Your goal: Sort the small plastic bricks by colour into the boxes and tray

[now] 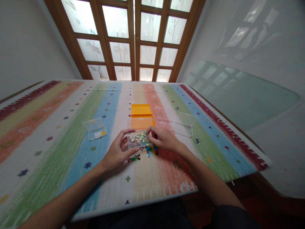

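A clear plastic box (139,140) with its lid raised holds many small pale and green pieces. My left hand (119,148) grips the box's left side, thumb along the near edge and fingers behind. My right hand (160,136) is at the box's right end, its fingers pinched together over the pieces; what is between the fingertips is too small to make out. Below the box, several loose blue, green and dark brown pieces (149,155) lie on the striped cloth. An open orange case (141,109) is just behind the clear box.
An open clear box (96,129) with a yellow item inside stands to the left. Another open clear box (183,128) is to the right, behind my right hand. The striped cloth (114,184) covers the table, whose near edge is close to my body.
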Motion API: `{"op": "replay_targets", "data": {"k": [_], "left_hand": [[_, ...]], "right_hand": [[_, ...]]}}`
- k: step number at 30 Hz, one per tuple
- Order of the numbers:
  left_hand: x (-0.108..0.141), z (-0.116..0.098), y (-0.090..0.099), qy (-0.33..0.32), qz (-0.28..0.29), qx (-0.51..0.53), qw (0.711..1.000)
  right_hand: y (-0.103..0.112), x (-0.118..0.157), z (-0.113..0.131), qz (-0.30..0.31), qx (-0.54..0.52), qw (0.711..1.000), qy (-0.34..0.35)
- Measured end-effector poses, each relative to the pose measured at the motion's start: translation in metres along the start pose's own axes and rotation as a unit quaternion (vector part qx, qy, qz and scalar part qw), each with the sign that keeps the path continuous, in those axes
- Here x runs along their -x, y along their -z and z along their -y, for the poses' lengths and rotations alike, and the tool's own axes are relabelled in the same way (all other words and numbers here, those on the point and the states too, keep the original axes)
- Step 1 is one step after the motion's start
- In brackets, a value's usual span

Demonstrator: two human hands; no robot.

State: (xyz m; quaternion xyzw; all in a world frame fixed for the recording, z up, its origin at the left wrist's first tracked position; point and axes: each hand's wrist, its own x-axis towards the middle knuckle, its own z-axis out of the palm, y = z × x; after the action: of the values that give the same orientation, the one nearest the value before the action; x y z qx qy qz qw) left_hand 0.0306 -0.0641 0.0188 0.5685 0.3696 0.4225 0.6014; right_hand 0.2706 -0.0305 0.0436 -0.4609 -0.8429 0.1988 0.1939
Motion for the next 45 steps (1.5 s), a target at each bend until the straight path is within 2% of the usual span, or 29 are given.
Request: {"op": "replay_targets", "data": {"k": [4,12,22,26,31,34,36,42,45], "left_hand": [[-0.001,-0.001,0.0,-0.003,-0.007,-0.01,1.0],[-0.005,-0.002,0.006,-0.038,-0.053,-0.019,0.998],[-0.009,-0.01,0.01,-0.074,-0.08,-0.036,0.993],[-0.009,-0.016,0.014,-0.077,-0.095,-0.043,0.992],[-0.012,-0.019,0.023,-0.077,-0.119,-0.056,0.988],[-0.014,-0.02,0.028,-0.073,-0.132,-0.059,0.987],[-0.016,-0.021,0.032,-0.067,-0.138,-0.063,0.986],[-0.023,-0.022,0.051,-0.082,-0.189,-0.118,0.971],[-0.025,-0.021,0.057,-0.086,-0.204,-0.128,0.967]], "right_hand": [[0.002,0.001,-0.001,0.005,-0.028,1.0,0.0],[0.012,0.003,-0.006,-0.062,-0.123,0.99,0.021],[0.022,0.009,-0.019,-0.038,-0.218,0.975,0.037],[0.035,0.009,-0.033,-0.036,-0.19,0.981,0.017],[0.044,0.011,-0.042,0.061,-0.108,0.992,0.011],[0.041,0.011,-0.042,0.121,-0.07,0.99,-0.002],[0.038,0.011,-0.04,0.139,-0.05,0.989,-0.012],[0.033,0.011,-0.037,0.136,-0.015,0.991,-0.011],[0.03,0.012,-0.036,0.075,-0.007,0.997,0.007]]}}
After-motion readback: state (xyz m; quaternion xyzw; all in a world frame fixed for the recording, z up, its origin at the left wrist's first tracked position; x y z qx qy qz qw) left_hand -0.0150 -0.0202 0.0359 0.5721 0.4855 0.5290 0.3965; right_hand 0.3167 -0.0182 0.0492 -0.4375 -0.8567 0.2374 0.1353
